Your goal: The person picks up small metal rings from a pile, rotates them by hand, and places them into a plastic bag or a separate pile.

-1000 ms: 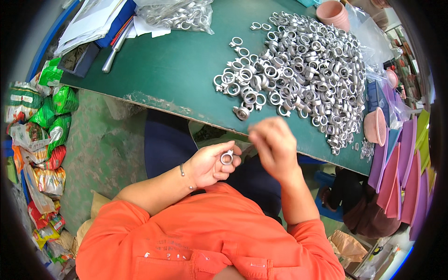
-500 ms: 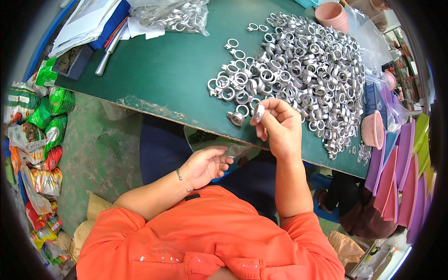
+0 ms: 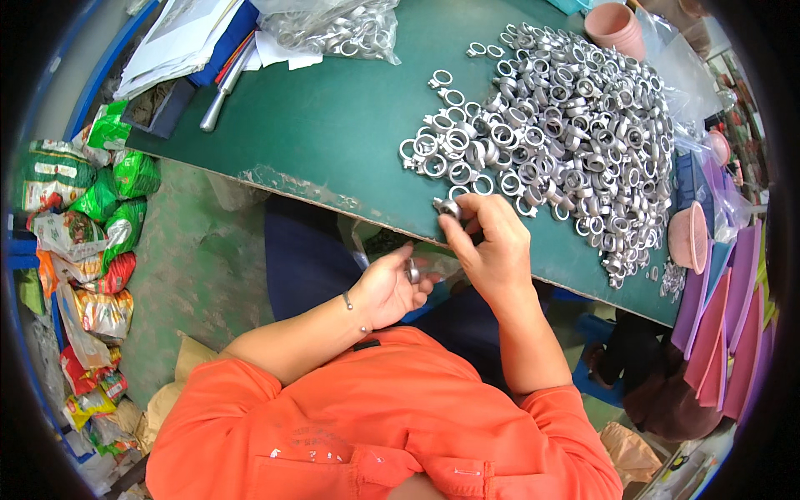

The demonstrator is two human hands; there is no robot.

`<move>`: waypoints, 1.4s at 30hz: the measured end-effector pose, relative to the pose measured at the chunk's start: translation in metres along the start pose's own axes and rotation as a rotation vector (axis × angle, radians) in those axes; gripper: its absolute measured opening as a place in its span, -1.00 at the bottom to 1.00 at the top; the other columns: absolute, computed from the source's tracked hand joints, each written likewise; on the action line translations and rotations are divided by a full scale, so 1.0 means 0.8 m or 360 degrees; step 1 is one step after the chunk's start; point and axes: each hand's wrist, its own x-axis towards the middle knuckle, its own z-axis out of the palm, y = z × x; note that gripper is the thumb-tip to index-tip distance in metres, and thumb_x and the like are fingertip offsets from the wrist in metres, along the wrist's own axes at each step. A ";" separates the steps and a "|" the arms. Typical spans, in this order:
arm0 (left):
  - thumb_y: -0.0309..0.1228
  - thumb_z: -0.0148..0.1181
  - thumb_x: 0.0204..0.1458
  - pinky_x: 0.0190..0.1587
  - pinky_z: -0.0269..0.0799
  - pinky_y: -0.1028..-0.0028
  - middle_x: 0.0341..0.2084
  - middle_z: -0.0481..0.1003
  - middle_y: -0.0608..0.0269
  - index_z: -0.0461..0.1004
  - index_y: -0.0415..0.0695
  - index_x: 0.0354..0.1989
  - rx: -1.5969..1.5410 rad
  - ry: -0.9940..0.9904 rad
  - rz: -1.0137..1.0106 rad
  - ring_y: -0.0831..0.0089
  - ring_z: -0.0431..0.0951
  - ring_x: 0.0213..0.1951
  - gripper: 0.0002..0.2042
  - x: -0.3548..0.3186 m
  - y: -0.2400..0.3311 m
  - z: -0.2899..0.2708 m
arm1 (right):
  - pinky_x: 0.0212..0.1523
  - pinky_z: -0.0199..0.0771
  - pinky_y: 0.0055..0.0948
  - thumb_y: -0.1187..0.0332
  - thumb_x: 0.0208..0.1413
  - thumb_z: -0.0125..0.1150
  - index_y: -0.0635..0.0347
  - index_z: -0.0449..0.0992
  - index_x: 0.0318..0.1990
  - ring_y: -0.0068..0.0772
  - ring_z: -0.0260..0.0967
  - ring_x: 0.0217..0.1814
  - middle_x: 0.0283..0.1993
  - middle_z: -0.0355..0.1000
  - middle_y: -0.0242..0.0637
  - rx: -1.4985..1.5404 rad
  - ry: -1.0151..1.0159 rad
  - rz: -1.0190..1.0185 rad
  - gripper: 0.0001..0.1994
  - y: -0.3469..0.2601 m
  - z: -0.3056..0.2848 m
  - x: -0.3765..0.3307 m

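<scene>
Palm up below the table's front edge, my left hand (image 3: pixel 390 287) has its fingers curled about a small silver metal ring (image 3: pixel 412 271). My right hand (image 3: pixel 493 248) is at the table edge, thumb and fingers closed on another metal ring (image 3: pixel 447 207) with a small lug; its inside looks dark. My fingers partly cover this ring. Just beyond my right hand spreads a large heap of similar lugged metal rings (image 3: pixel 575 142), with several loose ones along its left side.
The green table (image 3: pixel 333 125) has a worn front edge. A clear bag of rings (image 3: pixel 333 33), papers (image 3: pixel 179 42) and a metal-handled tool (image 3: pixel 218 104) lie at the far left. Pink pots (image 3: pixel 615 32) and upright coloured bins (image 3: pixel 723 308) stand right. Packaged bags (image 3: pixel 133 175) line the left.
The ring pinched in my right hand is gone from there, and a ring now sits in my left hand. My right hand has closed on the dark-centred ring that lay at the table edge.
</scene>
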 end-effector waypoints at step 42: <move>-0.23 -0.09 0.17 -0.69 0.13 0.73 -0.52 0.41 0.25 0.39 -0.22 -0.27 0.0349 0.0178 -0.0303 0.61 0.30 -0.58 -0.73 -0.019 0.012 0.024 | -0.40 0.35 -0.26 0.47 -0.01 0.15 0.24 0.43 -0.25 -0.09 0.32 -0.39 -0.42 0.29 -0.20 -0.0120 0.0027 0.0008 -0.85 0.002 -0.021 -0.012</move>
